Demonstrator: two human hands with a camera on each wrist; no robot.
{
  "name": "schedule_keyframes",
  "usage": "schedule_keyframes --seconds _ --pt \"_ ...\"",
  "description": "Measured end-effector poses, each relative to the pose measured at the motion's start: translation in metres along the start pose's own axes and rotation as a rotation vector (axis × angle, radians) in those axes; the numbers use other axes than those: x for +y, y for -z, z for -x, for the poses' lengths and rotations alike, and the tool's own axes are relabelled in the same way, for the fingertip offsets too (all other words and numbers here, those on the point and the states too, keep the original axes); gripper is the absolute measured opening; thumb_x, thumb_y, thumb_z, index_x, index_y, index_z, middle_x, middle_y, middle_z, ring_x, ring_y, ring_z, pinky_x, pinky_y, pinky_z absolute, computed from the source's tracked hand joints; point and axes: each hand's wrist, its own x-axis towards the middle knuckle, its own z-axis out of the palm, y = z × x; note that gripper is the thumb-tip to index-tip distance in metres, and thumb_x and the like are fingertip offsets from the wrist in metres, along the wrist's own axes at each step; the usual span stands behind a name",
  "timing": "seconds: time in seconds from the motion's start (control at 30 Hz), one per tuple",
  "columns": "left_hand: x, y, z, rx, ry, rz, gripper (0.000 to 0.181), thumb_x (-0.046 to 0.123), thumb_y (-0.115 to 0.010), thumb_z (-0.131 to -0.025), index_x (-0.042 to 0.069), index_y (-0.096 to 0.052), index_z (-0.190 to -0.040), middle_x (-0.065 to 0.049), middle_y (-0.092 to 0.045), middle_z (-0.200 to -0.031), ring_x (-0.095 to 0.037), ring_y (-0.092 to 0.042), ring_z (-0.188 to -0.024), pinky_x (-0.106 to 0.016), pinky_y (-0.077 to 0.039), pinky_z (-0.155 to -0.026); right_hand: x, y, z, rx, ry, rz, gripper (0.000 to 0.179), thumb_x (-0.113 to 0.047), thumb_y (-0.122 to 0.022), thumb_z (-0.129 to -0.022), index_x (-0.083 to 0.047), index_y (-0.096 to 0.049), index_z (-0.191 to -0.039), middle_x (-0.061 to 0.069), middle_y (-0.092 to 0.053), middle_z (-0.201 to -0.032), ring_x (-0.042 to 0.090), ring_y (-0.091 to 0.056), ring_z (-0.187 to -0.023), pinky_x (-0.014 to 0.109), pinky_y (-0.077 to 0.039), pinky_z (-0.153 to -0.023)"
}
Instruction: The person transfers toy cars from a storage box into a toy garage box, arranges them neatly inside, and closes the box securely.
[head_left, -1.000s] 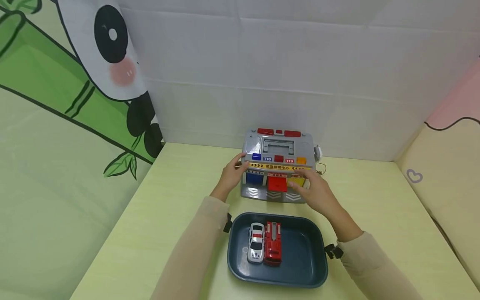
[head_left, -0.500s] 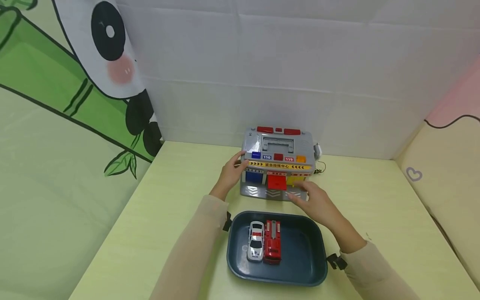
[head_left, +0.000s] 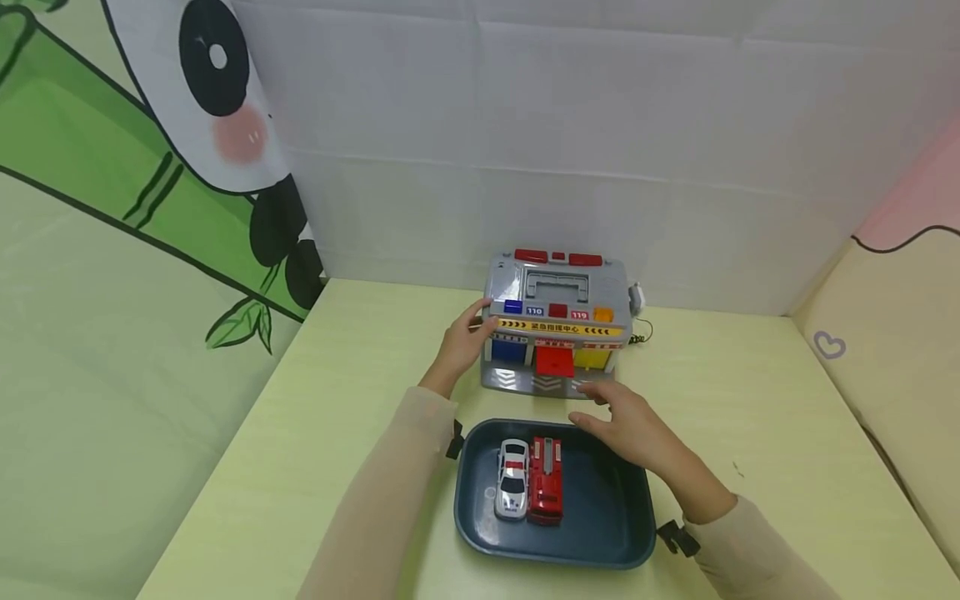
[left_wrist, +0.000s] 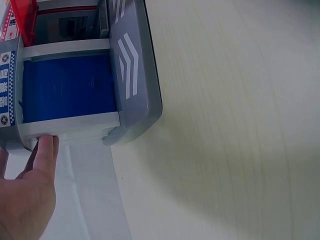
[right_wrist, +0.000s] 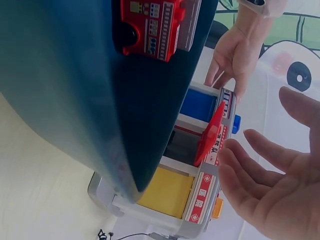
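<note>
Nearest me, at lower centre, I've got the blue tray (head_left: 600, 517), a white toy car (head_left: 513, 483) and red toy truck (head_left: 546, 492) side by side within its rim. The right hand (head_left: 622, 429), loosely spread, holding nothing, hangs over its upper right edge; tabletop (head_left: 765, 400) stretches rightward for moving. Past a narrow strip, the grey toy garage (head_left: 557, 327) stands mid-frame, red door (head_left: 555, 362) tilted outward, the left hand's (head_left: 457, 350) relaxed fingers touching its left edge.
</note>
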Motion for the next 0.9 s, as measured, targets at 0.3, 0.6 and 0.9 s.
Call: schedule_keyframes --seconds 0.3,0.6,0.9 --pt "0.000 0.000 -0.002 0.000 -0.002 -0.004 0.053 0.043 -0.055 -0.099 0.028 -0.042 -0.148 -0.017 -0.049 -0.141 -0.033 -0.048 -0.126 -0.048 -0.044 -0.099 -0.002 -0.004 0.005 -0.057 -0.035 -0.002 0.052 -0.031 -0.072 -0.090 -0.001 -0.058 -0.130 0.017 -0.059 -0.125 0.036 -0.054 -0.114 0.053 -0.050 -0.090" --pt "0.000 -0.001 -0.001 -0.002 0.004 -0.005 0.053 0.043 -0.055 -0.099 0.028 -0.042 -0.148 -0.018 -0.048 -0.142 -0.034 -0.047 -0.127 -0.048 -0.044 -0.100 -0.007 -0.011 0.012 -0.123 -0.018 0.004 0.048 -0.026 -0.076 -0.086 -0.004 -0.061 -0.126 0.013 -0.060 -0.122 0.031 -0.058 -0.107 0.045 -0.054 -0.085" --pt "-0.001 -0.001 -0.002 0.001 -0.004 -0.008 0.052 0.043 -0.055 -0.099 0.028 -0.042 -0.148 -0.018 -0.048 -0.142 -0.034 -0.047 -0.127 -0.049 -0.044 -0.099 -0.008 -0.022 0.017 -0.182 0.022 0.010 0.047 -0.022 -0.079 -0.084 -0.003 -0.061 -0.124 0.009 -0.061 -0.115 0.026 -0.059 -0.101 0.044 -0.052 -0.086"
